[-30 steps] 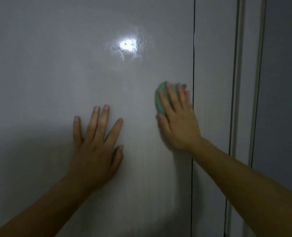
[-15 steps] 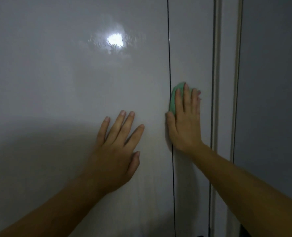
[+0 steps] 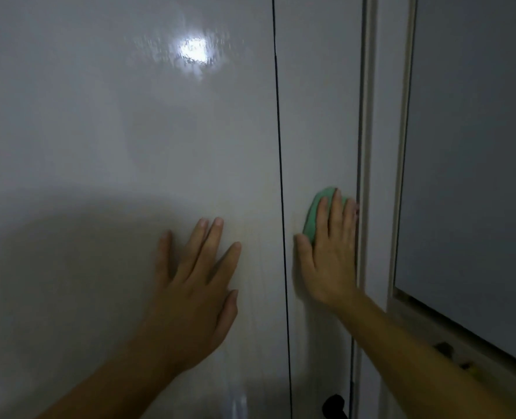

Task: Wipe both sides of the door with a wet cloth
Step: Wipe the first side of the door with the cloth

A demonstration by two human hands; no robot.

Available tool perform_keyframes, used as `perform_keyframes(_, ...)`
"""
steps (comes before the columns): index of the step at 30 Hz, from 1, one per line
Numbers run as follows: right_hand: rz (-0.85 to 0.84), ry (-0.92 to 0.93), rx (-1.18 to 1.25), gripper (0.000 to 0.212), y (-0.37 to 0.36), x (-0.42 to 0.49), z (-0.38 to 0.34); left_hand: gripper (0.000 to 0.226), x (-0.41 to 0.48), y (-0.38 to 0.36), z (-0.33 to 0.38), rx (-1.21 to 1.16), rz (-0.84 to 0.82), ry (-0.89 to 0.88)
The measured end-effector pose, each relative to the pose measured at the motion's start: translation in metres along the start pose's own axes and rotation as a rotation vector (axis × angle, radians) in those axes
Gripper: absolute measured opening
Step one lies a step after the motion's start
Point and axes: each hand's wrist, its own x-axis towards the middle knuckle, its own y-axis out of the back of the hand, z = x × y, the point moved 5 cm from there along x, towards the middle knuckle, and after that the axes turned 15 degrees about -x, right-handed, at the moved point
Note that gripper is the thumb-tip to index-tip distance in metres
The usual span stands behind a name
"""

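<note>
moved: right hand (image 3: 331, 261) and green cloth (image 3: 318, 207) further right than half a second ago, off the dark groove (image 3: 278, 131) and up against the door frame (image 3: 380, 146); a second ago, left of that groove altogether.
right hand: flat on the cloth, fingers straight and close together, pressing it to the door (image 3: 99, 131); thumb out to the left on bare panel; little finger right at the seam by the frame.
left hand (image 3: 196, 285): spread, palm and fingers flat on the wide panel left of the groove, holding nothing; probably bracing.
cloth: bunched under the right fingers, on the narrow strip between groove and frame; only its upper left part showing.
door surface: glossy and pale, wet streaks around the lamp glare (image 3: 194, 51) high up; lower half in shadow.
risk, pinch: a stroke carried any further right likely to jam the little finger or a fold of cloth into the seam.
risk, swing: cannot tell whether latched; two palms leaning in could push it away mid-stroke; dark handle (image 3: 335, 406) low down, not held.
risk, missed dirt: a flat pad likely to bridge the groove and leave it unwiped; dim light apt to hide skipped patches.
risk, smears: bare left palm on wet gloss liable to slip or leave prints.
remaining: other side not in view, presumably not yet done.
</note>
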Motion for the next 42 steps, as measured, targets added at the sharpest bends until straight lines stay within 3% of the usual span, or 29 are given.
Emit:
perform_keyframes(5,0.100,-0.026,0.008,0.072,0.024,0.063,0.001,0.063,-0.018,-0.018,0.015,-0.008,-0.028,-0.001)
perform_keyframes(12,0.090,-0.108,0.171,0.072,-0.017,-0.049,-0.019,0.064,-0.040,-0.037,0.021,-0.017,-0.032,0.017)
perform_keyframes(18,0.226,-0.159,0.070,0.064,-0.017,0.002,-0.021,0.065,-0.044,-0.042,0.015,0.002,-0.023,-0.002)
perform_keyframes(23,0.043,-0.125,0.069,0.064,-0.046,-0.109,-0.019,0.064,-0.043,-0.044,0.015,-0.001,-0.005,-0.012)
perform_keyframes(26,0.068,-0.171,0.114,0.064,-0.036,-0.080,-0.025,0.064,-0.042,-0.045,0.017,0.004,-0.004,-0.015)
perform_keyframes(31,0.239,-0.030,0.075,0.064,-0.018,0.004,-0.050,0.064,-0.041,-0.045,0.018,-0.021,0.017,0.001)
perform_keyframes(36,0.102,0.165,0.028,0.066,-0.051,-0.107,-0.038,0.062,-0.050,-0.042,0.018,-0.050,0.009,0.002)
perform_keyframes(38,0.079,0.159,0.024,0.067,-0.054,-0.117,-0.033,0.062,-0.057,-0.044,0.019,-0.035,-0.005,0.028)
perform_keyframes(42,0.170,0.067,0.082,0.063,-0.034,-0.048,-0.041,0.064,-0.062,-0.048,0.020,-0.020,-0.031,0.051)
